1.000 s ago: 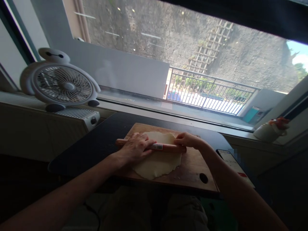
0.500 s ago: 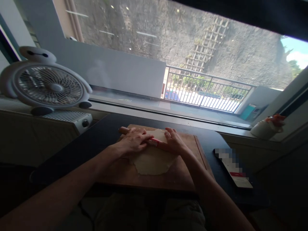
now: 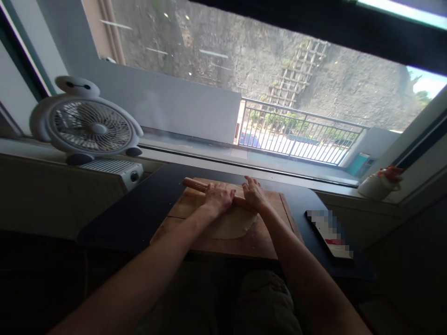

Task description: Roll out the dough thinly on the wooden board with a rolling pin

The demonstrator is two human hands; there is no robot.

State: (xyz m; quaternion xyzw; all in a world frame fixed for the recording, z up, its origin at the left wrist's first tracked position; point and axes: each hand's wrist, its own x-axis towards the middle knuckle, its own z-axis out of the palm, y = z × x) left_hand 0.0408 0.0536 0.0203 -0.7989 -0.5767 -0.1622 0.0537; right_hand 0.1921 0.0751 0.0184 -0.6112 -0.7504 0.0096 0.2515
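Note:
A wooden rolling pin (image 3: 195,184) lies slantwise across a thin, pale sheet of dough (image 3: 232,225) on a wooden board (image 3: 181,209). My left hand (image 3: 220,196) is closed over the middle of the pin, fingers curled down around it. Farther right, my right hand (image 3: 254,193) rests its palm on the pin, its fingers stretched out past the far side. Part of the dough is hidden under the pin and my hands. The pin's right end is covered by my right hand.
The board lies on a dark table (image 3: 122,218). A phone-like slab (image 3: 330,235), partly pixelated, lies at the right. A white fan (image 3: 96,125) stands on the left, above a heater (image 3: 131,176). A white pot (image 3: 375,186) sits on the sill under the large window.
My left hand has moved right along the pin, covering the red-and-white label that showed before and baring more of its left end. The view has shifted slightly.

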